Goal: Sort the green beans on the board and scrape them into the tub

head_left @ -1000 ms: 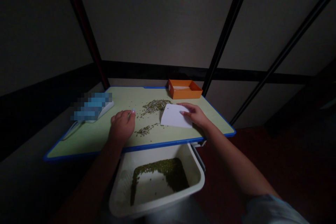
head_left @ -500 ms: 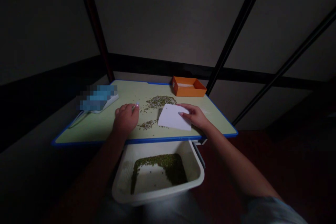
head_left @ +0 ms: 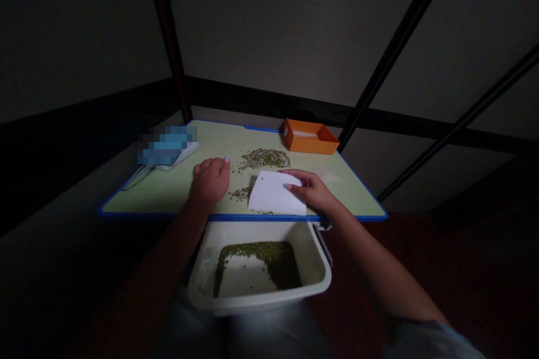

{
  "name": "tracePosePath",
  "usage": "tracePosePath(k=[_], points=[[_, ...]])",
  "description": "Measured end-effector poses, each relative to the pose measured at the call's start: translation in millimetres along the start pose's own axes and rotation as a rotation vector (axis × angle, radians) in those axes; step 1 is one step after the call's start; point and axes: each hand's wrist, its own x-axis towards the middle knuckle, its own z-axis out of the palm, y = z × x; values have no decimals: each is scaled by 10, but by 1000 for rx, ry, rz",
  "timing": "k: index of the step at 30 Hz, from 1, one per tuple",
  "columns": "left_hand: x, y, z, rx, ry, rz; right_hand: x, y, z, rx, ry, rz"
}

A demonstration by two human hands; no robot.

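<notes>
My right hand [head_left: 314, 189] is closed on a white dough scraper [head_left: 273, 193], a flat piece with a small hole near one corner, thumb on top. The scraper leans low over the table near its front edge, partly covering a small patch of green seeds or beans [head_left: 240, 194]. Behind it spreads a larger heap of the same greenish grains [head_left: 267, 158]. My left hand [head_left: 211, 182] rests on the table left of the grains, fingers curled in and thumb alongside. Whatever it may hold is hidden. Below the table edge, a white plastic tub [head_left: 261, 302] contains more green grains.
An orange open box [head_left: 314, 146] stands at the table's back right. A whitish device with a cord [head_left: 179, 156], partly pixelated, lies at the left. The pale green table [head_left: 168, 199] has a blue rim, and dark-framed wall panels [head_left: 273, 28] rise behind it.
The scraper has come nearer to the table's front edge, over part of the small grain patch. My left hand stays beside the grains. The whole view has shifted somewhat.
</notes>
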Motion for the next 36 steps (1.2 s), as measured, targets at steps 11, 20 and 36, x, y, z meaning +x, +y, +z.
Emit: tracePosePath(k=[11, 20, 36], points=[[12, -27, 9, -13, -2, 16, -45, -15, -26, 28, -82, 6], [26, -22, -45, -35, -26, -15, -264, -51, -134, 123, 460, -65], [48, -63, -43, -82, -17, -37, -1059, -546, 469, -730, 401, -291]])
